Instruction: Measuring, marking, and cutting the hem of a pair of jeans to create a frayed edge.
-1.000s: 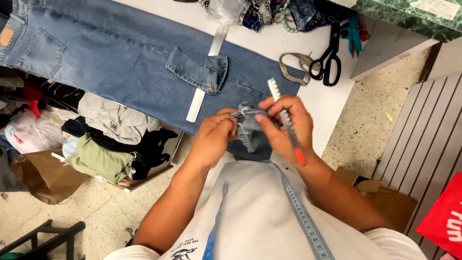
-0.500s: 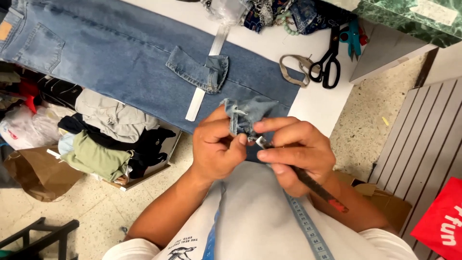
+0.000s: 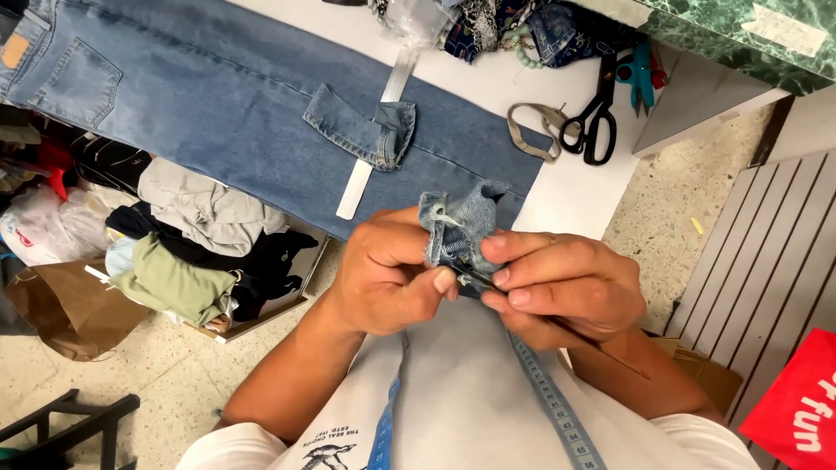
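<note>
Denim is being worked at chest height: a small folded denim piece is pinched between both hands, above the table edge and in front of the white shirt. The left hand is closed narrowly on the piece, thumb and forefinger clamping its lower edge. The right hand is closed on a thin dark tool, probably a seam ripper; its tip is hidden at the cloth and its handle trails back under the palm.

For this step to go well, the seam should be kept taut between the two grips, and the tip slid under single stitches only, so the fabric is not nicked. The point is best directed away from the left fingertips.

Jeans are spread flat on the table, with a cut-off denim cuff lying on them over a pale ruler. Black scissors lie well apart, and a tape measure hangs at the neck.
</note>
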